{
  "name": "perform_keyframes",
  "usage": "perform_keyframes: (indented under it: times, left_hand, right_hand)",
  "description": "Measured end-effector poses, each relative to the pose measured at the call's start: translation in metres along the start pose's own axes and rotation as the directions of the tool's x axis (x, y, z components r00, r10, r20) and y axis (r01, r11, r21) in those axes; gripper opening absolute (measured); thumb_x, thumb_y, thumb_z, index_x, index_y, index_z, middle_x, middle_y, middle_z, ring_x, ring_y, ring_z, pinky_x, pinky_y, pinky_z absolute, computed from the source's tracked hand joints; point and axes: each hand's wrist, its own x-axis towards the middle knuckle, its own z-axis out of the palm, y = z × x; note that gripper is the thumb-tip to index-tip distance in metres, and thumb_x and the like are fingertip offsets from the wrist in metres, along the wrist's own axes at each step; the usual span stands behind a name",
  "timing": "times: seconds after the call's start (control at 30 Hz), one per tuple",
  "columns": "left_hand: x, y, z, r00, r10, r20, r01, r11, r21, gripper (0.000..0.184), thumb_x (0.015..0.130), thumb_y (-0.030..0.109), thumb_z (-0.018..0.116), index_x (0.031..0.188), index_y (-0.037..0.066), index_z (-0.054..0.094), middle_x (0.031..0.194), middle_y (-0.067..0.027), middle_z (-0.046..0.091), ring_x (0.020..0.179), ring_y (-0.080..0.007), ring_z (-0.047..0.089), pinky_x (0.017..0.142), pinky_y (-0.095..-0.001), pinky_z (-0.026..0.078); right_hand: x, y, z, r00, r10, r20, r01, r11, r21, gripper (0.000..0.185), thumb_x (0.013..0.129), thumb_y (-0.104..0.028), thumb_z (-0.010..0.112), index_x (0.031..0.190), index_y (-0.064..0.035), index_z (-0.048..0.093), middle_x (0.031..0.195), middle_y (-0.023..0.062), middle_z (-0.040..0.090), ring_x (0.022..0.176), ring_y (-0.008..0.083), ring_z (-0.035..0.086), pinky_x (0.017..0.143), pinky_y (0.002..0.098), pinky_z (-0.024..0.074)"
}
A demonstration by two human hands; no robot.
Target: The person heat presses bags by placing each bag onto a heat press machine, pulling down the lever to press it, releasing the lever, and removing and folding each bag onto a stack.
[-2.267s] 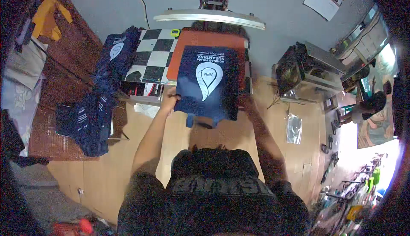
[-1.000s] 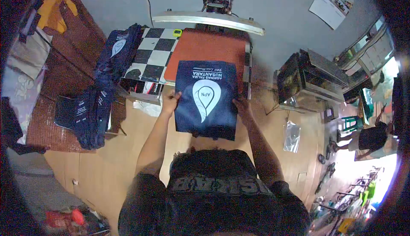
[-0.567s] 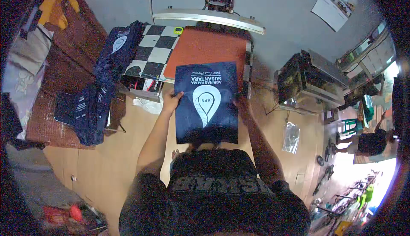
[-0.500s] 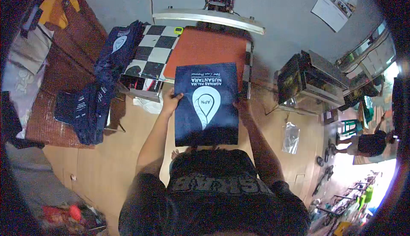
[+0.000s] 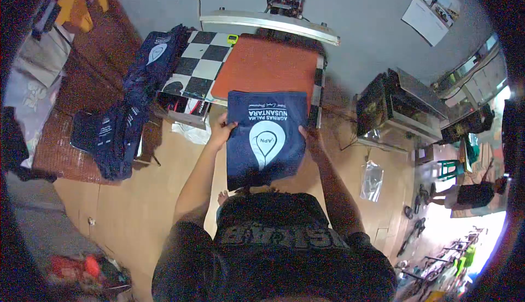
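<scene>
Between my hands hangs a flat, bag-shaped navy cloth piece (image 5: 240, 154) with a white drop-shaped logo and lettering, upside down to me. My left hand (image 5: 221, 131) is closed on its left edge, thumb on top. My right hand (image 5: 310, 138) grips the right edge, its fingers partly hidden behind the cloth. The bottom of the cloth sags and bends unevenly. Its top edge overlaps the front of an orange pad (image 5: 268, 61) in view; I cannot tell if they touch. Above the pad's far side is the long pale plate of a press (image 5: 270, 24).
Left of the pad lies a checkered black-and-white surface (image 5: 199, 59) with a small yellow device (image 5: 232, 39). More printed navy cloth pieces (image 5: 156, 56) are piled at left. A glass-sided metal cabinet (image 5: 402, 110) stands right. Another person (image 5: 476, 194) is at far right.
The cloth's lower part has gone from flat to bent, and its lower edge is now uneven. Both hands keep hold of the sides. The view has shifted slightly.
</scene>
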Motion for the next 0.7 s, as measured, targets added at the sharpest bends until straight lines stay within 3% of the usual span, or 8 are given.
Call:
perform_keyframes:
  times: [0.13,0.2,0.27,0.37,0.47,0.53,0.67,0.7]
  left_hand:
    - [0.009,-0.011,-0.01,0.998,-0.049,0.036,0.047,0.997,0.06,0.021,0.087,0.014,0.07,0.106,0.005,0.066,0.096,-0.001,0.065,0.087,-0.0109,0.059,0.079,-0.0265,0.046]
    - [0.008,-0.013,-0.012,0.995,-0.09,0.054,0.085,0.993,0.077,0.022,0.087,0.014,0.069,0.106,0.004,0.066,0.098,-0.0018,0.066,0.089,-0.0115,0.059,0.081,-0.0268,0.046]
    - [0.003,0.0,-0.01,0.999,-0.036,0.007,0.036,0.997,0.071,0.02,0.087,0.015,0.07,0.103,0.004,0.067,0.094,-0.0018,0.066,0.086,-0.0112,0.059,0.079,-0.0265,0.046]
    - [0.003,-0.006,-0.01,0.999,0.034,-0.013,-0.033,0.998,0.061,0.019,0.088,0.017,0.07,0.1,0.003,0.068,0.092,-0.0021,0.066,0.084,-0.011,0.059,0.077,-0.0262,0.046]
    - [0.006,-0.011,-0.011,0.992,0.129,-0.011,-0.129,0.991,0.044,0.021,0.088,0.019,0.07,0.099,0.001,0.068,0.092,-0.0028,0.066,0.083,-0.0107,0.059,0.077,-0.026,0.046]
    - [0.003,-0.001,-0.011,0.999,0.024,-0.029,-0.023,0.999,0.044,0.023,0.088,0.019,0.069,0.102,0.001,0.068,0.094,-0.0032,0.067,0.085,-0.0103,0.058,0.077,-0.0259,0.046]
    - [0.013,-0.005,-0.012,0.998,-0.001,-0.065,0.006,0.998,0.065,0.026,0.089,0.021,0.069,0.106,0.003,0.068,0.097,-0.0022,0.068,0.087,-0.0111,0.059,0.08,-0.0269,0.047]
    - [0.014,-0.008,-0.014,0.997,0.012,-0.074,-0.006,0.997,0.079,0.027,0.089,0.022,0.069,0.108,0.004,0.068,0.098,-0.0016,0.068,0.088,-0.0115,0.06,0.081,-0.0274,0.048]
  right_hand:
    - [0.009,0.02,-0.005,0.983,0.124,0.132,-0.149,0.968,0.201,0.024,0.088,-0.029,0.07,0.092,-0.0065,0.062,0.086,-0.0035,0.058,0.082,0.0141,0.052,0.075,0.0301,0.0433]
    - [-0.011,-0.001,0.015,0.991,0.074,-0.111,-0.041,0.962,0.272,0.025,0.087,-0.03,0.071,0.093,-0.0074,0.062,0.085,-0.004,0.056,0.082,0.0135,0.052,0.076,0.0293,0.043]
    - [-0.014,-0.007,0.019,0.972,0.054,-0.229,0.017,0.954,0.298,0.026,0.086,-0.03,0.072,0.094,-0.0078,0.062,0.085,-0.0043,0.055,0.082,0.0132,0.051,0.076,0.029,0.0428]
    - [-0.006,0.006,0.007,0.99,0.043,-0.137,-0.034,0.997,0.065,0.031,0.086,-0.033,0.072,0.099,-0.0069,0.064,0.086,-0.0038,0.056,0.083,0.0125,0.052,0.078,0.0285,0.0422]
    - [-0.001,0.019,0.007,0.997,0.022,-0.07,-0.005,0.971,0.24,0.031,0.086,-0.032,0.071,0.1,-0.0056,0.064,0.088,-0.0034,0.057,0.085,0.0116,0.052,0.079,0.0282,0.0417]
    - [0.002,0.015,0.009,0.999,0.006,-0.033,0.006,0.945,0.326,0.031,0.087,-0.031,0.071,0.1,-0.005,0.063,0.089,-0.0032,0.057,0.086,0.0112,0.052,0.079,0.0281,0.0414]
    - [0.015,0.005,0.005,0.997,0.074,-0.017,-0.064,0.939,0.338,0.026,0.087,-0.025,0.07,0.101,-0.0033,0.064,0.09,-0.0039,0.06,0.085,0.0102,0.053,0.077,0.0278,0.0427]
    - [0.019,0.013,0.003,0.999,0.044,0.009,-0.045,0.979,0.197,0.026,0.087,-0.024,0.07,0.101,-0.0029,0.065,0.091,-0.0039,0.061,0.084,0.0101,0.054,0.077,0.0277,0.0432]
